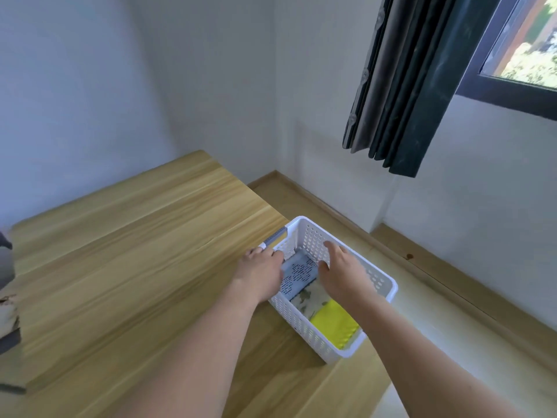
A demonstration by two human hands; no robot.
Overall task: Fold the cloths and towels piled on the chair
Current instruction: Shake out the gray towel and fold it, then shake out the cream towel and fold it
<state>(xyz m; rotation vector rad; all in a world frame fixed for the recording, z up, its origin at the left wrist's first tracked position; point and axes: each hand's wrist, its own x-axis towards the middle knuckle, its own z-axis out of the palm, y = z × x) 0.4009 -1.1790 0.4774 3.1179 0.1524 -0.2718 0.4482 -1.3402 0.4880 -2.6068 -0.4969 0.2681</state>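
Your wooden table carries a white perforated plastic basket at its right edge, and the fingers of your hands reach into the basket's far end. Far left of your fingers, at the table's left edge, lies a blurred heap of grey and pale cloth.

The white perforated plastic basket sits at the right edge of the light wooden table. Inside it, the folded blue patterned cloth lies farthest, the pale printed cloth apparently beneath and nearer, the folded yellow cloth nearest.
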